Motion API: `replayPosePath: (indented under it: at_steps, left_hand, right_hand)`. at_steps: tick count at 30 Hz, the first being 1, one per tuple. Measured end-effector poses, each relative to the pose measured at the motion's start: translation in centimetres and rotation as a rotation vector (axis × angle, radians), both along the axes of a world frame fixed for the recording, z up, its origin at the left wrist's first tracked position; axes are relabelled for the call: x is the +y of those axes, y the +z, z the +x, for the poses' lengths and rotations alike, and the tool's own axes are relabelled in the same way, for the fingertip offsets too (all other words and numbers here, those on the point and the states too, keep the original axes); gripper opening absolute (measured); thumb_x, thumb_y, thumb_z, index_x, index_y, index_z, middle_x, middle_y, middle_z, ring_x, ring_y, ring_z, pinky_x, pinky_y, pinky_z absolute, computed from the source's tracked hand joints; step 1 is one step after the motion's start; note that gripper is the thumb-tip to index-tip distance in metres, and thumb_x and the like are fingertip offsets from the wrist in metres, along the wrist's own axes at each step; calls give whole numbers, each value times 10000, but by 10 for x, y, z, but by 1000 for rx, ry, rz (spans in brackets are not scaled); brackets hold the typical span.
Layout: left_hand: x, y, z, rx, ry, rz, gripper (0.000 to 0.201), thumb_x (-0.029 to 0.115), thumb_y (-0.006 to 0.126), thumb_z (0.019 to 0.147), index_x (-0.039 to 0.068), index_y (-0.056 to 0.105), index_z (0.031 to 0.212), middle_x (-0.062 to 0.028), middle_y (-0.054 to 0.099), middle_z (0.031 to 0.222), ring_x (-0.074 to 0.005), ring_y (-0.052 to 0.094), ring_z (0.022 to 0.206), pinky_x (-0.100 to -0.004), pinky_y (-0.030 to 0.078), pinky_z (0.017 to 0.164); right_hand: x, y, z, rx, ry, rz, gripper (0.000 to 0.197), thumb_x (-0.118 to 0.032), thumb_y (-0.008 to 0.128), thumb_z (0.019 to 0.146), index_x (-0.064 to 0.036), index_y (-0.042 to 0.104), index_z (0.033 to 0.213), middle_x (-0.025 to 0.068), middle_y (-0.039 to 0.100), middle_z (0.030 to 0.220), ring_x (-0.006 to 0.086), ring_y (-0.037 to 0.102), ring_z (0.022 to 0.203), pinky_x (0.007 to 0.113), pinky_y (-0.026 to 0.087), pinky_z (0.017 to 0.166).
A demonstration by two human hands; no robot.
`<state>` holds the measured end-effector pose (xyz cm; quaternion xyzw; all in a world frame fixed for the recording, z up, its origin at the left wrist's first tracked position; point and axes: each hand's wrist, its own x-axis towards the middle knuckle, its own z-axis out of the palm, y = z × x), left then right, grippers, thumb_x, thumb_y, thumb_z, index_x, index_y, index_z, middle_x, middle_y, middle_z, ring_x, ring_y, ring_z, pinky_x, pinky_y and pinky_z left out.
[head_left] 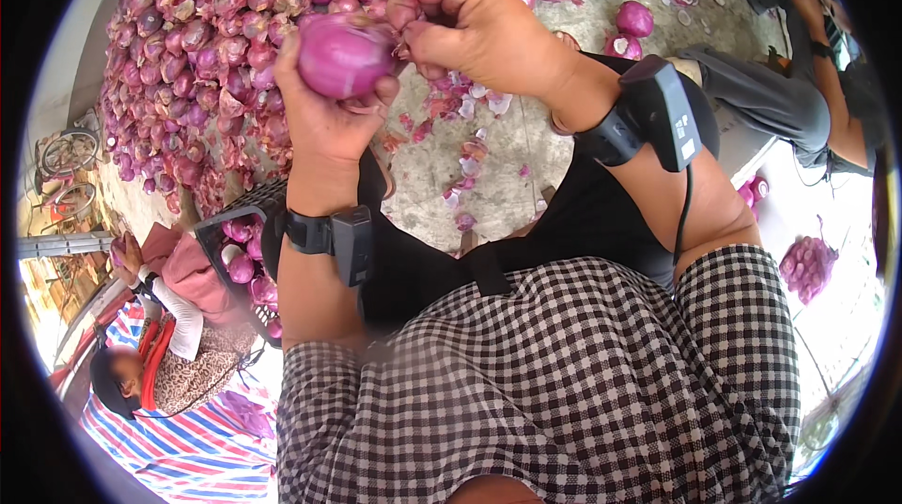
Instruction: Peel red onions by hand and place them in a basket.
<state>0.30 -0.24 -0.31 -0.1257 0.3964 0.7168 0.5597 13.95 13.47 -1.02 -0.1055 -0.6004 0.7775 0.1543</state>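
A smooth purple red onion (340,57) rests in my left hand (329,119), whose fingers and thumb wrap round it from below and the sides. My right hand (460,30) is at the onion's right end, thumb and fingers pinched together. What lies in that pinch is blurred and too small to make out. Behind both hands rises a large heap of red onions (202,62), many with dry, papery skins. Loose bits of onion skin (460,185) lie on the concrete floor beneath my hands.
A dark plastic crate (221,250) with onions stands left of my left forearm. At the lower left sits a person (178,335) by a striped sheet (178,448). Another person (780,100) works at the far right. A net bag of onions (808,269) lies at right.
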Motion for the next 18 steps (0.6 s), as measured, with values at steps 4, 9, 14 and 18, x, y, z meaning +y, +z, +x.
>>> replayPosePath:
  at_steps: [4,9,14,18]
  left_hand:
    - [1,12,-8,-256,30,212,718,562,641,731,61,470,1215,-156,517,1153,-350,534,1024,-315,503,554]
    - [-2,10,-5,-252,-10,231,765,595,615,730,48,454,1240,-196,519,1183,-385,542,1040,-368,521,642]
    - [0,12,5,-45,7,41,733,630,544,768,65,486,1231,-187,570,1146,-358,587,991,-434,541,704]
    - [0,11,4,16,-46,-26,712,625,507,807,48,486,1225,-177,588,1121,-333,616,960,-469,559,731]
  right_hand:
    - [8,-1,5,59,96,-140,115,51,519,788,-8,549,882,9,550,837,80,536,747,228,459,657]
    - [7,-10,2,160,-158,639,198,-14,651,778,-35,591,965,45,579,886,124,564,804,273,475,724]
    - [2,3,4,-12,-188,413,340,-139,736,714,-8,595,994,108,601,899,218,590,843,322,485,763]
    - [-1,-1,1,12,-167,431,393,-97,750,733,-38,582,1084,60,599,955,139,590,836,275,497,758]
